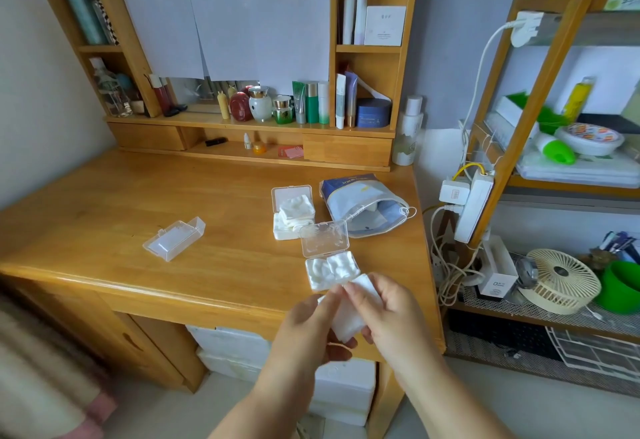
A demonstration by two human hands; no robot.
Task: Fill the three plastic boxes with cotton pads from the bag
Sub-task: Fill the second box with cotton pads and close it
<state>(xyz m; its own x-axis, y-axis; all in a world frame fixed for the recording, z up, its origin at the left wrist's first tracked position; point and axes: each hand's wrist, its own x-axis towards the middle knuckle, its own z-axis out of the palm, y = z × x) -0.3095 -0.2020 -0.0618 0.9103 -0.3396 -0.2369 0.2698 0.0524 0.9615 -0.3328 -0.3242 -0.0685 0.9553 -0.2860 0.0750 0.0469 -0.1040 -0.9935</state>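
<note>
1. The left hand (313,326), fingers curled, grips a small stack of cotton pads (349,320) over the worktop (121,216) edge.
2. The right hand (388,314) pinches the stack's top pad.
3. At 12 o'clock from the hands, an open box (330,270) holds pads.
4. The bag (363,204) lies at 1 o'clock, another filled box (292,213) at 11, and a shut box (174,238) at 10.

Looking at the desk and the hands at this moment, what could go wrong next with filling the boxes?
1. The near box lies close to the desk edge; a push from the hands could knock it off.
2. Both hands, left hand and right hand, hold the pads beyond the desk edge, so a loose pad may fall to the floor.
3. The far box is heaped above its rim; its lid may not close.
</note>
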